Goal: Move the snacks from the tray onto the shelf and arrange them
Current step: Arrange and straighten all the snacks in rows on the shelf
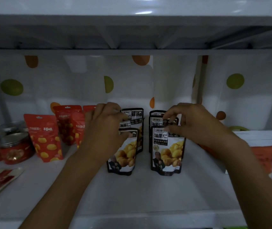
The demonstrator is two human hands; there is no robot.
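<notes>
The shelf [140, 192] carries two front-to-back rows of upright black pouches, long axis vertical. Take the right front pouch [166, 151] as your landmark. Your right hand [196, 123] is above and just behind it, fingers pinched on the top edge of the second pouch [156, 123] in that row. Left of the landmark, your left hand [105, 128] curls over the left front pouch [123, 156], fingertips at the tops; the exact grasp is unclear. Each hand is nearest its own row. Red pouches [44, 138] and jars [14, 147] stand further left. The tray cannot be identified; the rear pouches are largely hidden.
</notes>
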